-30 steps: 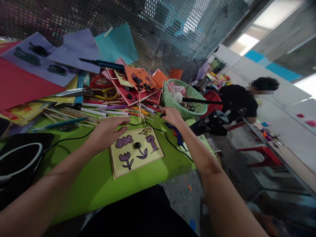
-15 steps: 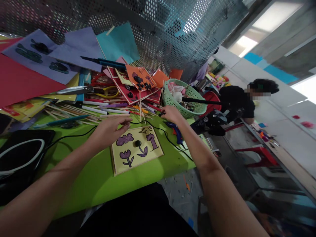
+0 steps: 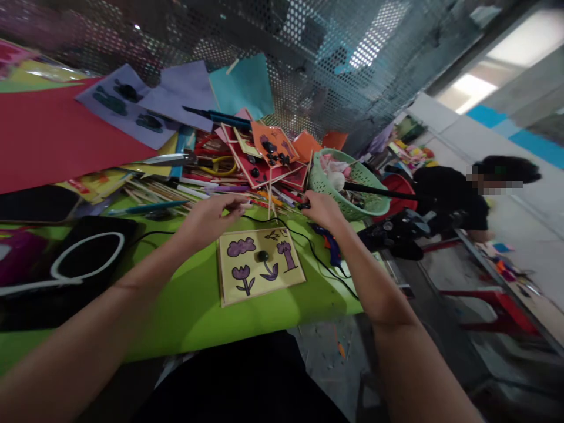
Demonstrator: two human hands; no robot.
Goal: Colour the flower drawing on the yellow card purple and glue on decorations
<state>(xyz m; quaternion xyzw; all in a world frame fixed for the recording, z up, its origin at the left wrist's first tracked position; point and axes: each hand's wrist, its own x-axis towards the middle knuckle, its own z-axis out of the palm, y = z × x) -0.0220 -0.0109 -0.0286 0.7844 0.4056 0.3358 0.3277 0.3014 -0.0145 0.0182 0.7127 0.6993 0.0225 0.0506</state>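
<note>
My left hand hovers over the table beyond the upper left of a yellow card, fingers loosely curled with a gap between thumb and fingers. White-bodied markers lie just behind its fingertips; I cannot tell whether they touch. My right hand is closed by the green basket, fingertips on a small black piece whose kind is unclear. Purple drawings of flowers, a cloud and a tree cover the card, and a round black piece sits at its middle. A blue glue gun lies beside my right forearm.
Wooden sticks, papers, scissors and orange cards pile up at the back. A green basket stands right, near a black stand. A black cord crosses behind the card. Another person sits at far right.
The view has swung left, so the table things sit further right in the picture. My left hand has shifted slightly toward the markers. My right hand stays beside the basket with the black piece.
</note>
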